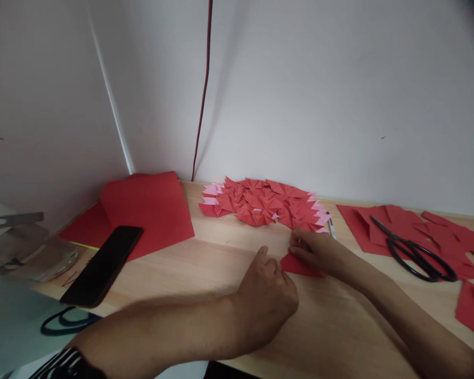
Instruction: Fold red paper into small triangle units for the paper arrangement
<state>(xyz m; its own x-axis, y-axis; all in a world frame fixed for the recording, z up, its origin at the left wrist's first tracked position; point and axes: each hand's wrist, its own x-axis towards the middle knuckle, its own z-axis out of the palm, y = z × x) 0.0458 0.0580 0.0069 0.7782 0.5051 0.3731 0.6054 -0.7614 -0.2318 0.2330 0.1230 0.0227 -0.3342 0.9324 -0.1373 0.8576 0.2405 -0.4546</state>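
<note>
I judge this folding: right hand (314, 249) half-curled over red paper (301, 266), grip unclear; half-open, empty left hand (269, 295) should steady it.

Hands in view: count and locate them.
2: the left hand low in the middle of the view, and the right hand beyond it to the right, by a red paper piece.

There was one left hand (270, 295); one right hand (315, 250); one phone (102, 266); one pen (332, 226); one hanging cord (205, 79); the folded papers (260, 200) overlapped too closely to count.
</note>
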